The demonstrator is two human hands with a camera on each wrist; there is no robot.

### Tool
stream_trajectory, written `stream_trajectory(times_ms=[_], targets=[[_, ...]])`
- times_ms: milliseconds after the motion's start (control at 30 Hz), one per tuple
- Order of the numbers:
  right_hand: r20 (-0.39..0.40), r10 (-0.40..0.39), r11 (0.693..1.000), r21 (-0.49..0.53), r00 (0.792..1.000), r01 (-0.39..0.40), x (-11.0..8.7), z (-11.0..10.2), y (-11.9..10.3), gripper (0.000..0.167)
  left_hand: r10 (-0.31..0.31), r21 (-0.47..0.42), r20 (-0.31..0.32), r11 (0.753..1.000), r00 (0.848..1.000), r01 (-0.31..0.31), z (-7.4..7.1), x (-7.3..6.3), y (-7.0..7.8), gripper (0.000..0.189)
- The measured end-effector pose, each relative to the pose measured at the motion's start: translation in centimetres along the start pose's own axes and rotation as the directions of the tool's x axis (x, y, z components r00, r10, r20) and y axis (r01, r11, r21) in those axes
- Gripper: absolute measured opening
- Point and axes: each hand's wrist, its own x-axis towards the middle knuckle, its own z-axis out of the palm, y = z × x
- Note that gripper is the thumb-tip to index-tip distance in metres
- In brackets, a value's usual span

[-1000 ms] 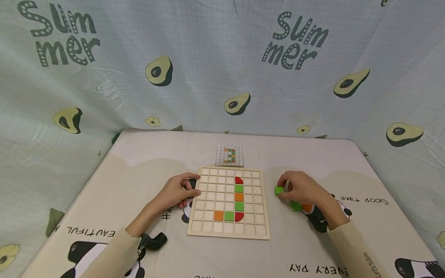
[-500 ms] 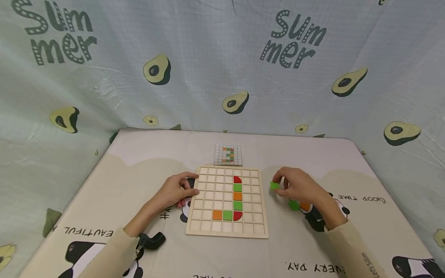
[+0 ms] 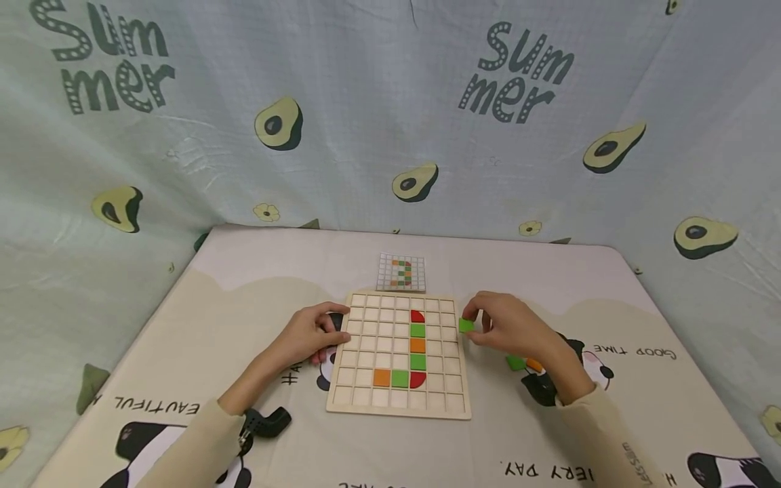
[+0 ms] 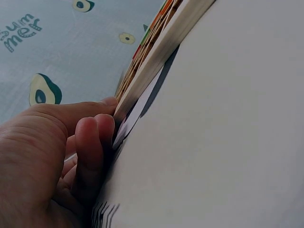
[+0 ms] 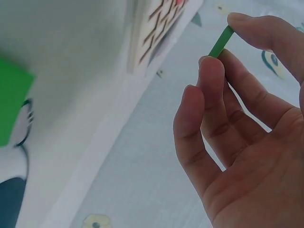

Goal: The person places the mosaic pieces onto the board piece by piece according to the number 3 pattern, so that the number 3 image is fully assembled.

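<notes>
A square wooden grid board (image 3: 369, 344) lies in the middle of the table, with red, green and orange tiles set in some of its cells. My left hand (image 3: 308, 332) is at its left edge. There the index finger and thumb touch the frame, spread apart, while the other fingers bend beneath, as the left wrist view shows. Between thumb and fingertips my right hand (image 3: 512, 324) pinches a thin green square tile (image 3: 466, 325), right at the board's right edge. Its narrow side (image 5: 221, 42) faces the right wrist camera.
Behind the board lies a small printed pattern card (image 3: 383, 274) with a coloured grid. Right of the board, a loose green tile (image 3: 515, 362) and an orange tile (image 3: 533, 366) lie partly under the right forearm. A patterned cloth curtain (image 3: 342, 102) hangs behind the table.
My right hand has moved left with the green tile, from beside the loose tiles to the board's right edge. The left hand stays at the board's left edge.
</notes>
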Motion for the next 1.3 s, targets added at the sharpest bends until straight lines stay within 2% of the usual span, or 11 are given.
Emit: stream_trajectory(times_ms=[167,467,767,1300], targets=[[0.008,-0.039,0.999,0.000,0.999,0.039,0.9,0.2,-0.9,0.020,0.005,0.000,0.001,1.000,1.000,-0.005,0.1,0.0,-0.1,0.056],[0.043,-0.033,0.999,0.002,0.999,0.033,2.5,0.9,-2.8,0.019,0.010,0.006,0.001,1.000,1.000,-0.010,0.1,-0.1,-0.1,0.055],[0.073,-0.078,0.997,0.002,0.994,0.079,3.6,1.5,-4.2,0.020,0.005,-0.004,-0.001,1.000,1.000,-0.005,-0.1,-0.2,-0.1,0.055],[0.108,-0.100,0.995,-0.005,0.989,0.101,5.6,2.3,-6.6,0.013,0.010,0.002,0.004,1.000,1.000,-0.010,-0.1,0.1,-0.1,0.055]])
